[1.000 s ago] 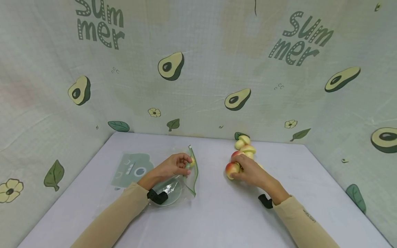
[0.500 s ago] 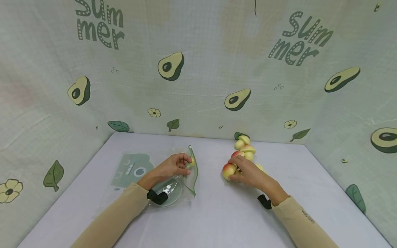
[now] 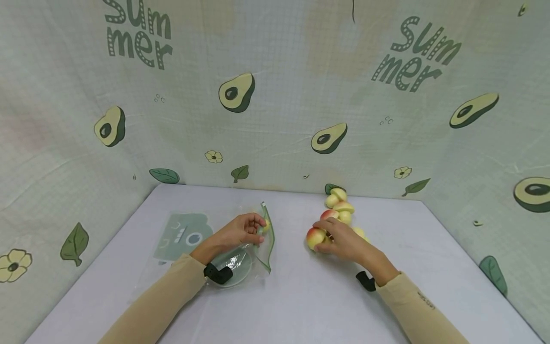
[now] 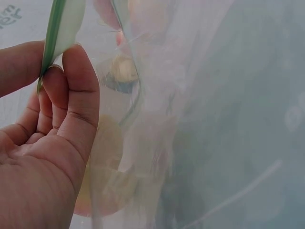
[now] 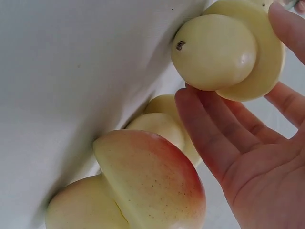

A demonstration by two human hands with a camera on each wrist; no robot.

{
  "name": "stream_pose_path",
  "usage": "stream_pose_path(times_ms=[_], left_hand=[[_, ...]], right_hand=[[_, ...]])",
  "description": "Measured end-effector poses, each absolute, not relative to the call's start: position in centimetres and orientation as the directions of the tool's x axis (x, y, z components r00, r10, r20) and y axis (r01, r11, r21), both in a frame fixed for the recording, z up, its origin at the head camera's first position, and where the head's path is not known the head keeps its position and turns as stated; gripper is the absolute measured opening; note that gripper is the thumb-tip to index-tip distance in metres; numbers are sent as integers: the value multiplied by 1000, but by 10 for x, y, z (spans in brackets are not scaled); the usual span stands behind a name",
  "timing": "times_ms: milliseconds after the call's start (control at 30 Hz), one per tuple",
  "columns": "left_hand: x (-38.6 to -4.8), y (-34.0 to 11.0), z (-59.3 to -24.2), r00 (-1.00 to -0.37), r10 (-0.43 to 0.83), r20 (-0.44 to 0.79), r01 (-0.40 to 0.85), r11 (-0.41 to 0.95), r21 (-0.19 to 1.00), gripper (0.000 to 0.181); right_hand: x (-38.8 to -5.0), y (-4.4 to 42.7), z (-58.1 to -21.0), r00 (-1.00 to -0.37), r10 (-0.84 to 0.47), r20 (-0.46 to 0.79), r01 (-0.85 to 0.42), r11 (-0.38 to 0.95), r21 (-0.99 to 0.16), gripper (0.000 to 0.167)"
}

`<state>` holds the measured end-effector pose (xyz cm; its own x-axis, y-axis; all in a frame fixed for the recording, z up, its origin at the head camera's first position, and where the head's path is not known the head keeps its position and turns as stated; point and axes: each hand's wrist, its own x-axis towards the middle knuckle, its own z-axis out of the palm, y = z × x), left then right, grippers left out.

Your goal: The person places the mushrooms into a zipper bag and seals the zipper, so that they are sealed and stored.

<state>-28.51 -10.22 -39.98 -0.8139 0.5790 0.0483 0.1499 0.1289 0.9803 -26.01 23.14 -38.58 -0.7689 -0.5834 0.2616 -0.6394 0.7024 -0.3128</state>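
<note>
At the table (image 3: 283,310), the gripped mushroom (image 5: 214,52) points sideways, cap (image 3: 315,235) left.

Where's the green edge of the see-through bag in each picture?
Head: just below the middle, to the right of the left hand, the green edge makes a curve.
Left wrist: upper left, gripped by that hand; the green edge looks big here.
Right wrist: can't tell; the top right corner shows too little.
Shared landmark: the left hand, in the head and left wrist views.
</note>
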Motion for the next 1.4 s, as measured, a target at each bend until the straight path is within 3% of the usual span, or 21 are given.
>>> stream_pose_path(times_ms=[1400], left_hand=[[-287,-103,-402,-816,576,42,151,142,978,40]], right_hand=[[-260,221,-388,-785,-544,295,-618,718,-321,50]])
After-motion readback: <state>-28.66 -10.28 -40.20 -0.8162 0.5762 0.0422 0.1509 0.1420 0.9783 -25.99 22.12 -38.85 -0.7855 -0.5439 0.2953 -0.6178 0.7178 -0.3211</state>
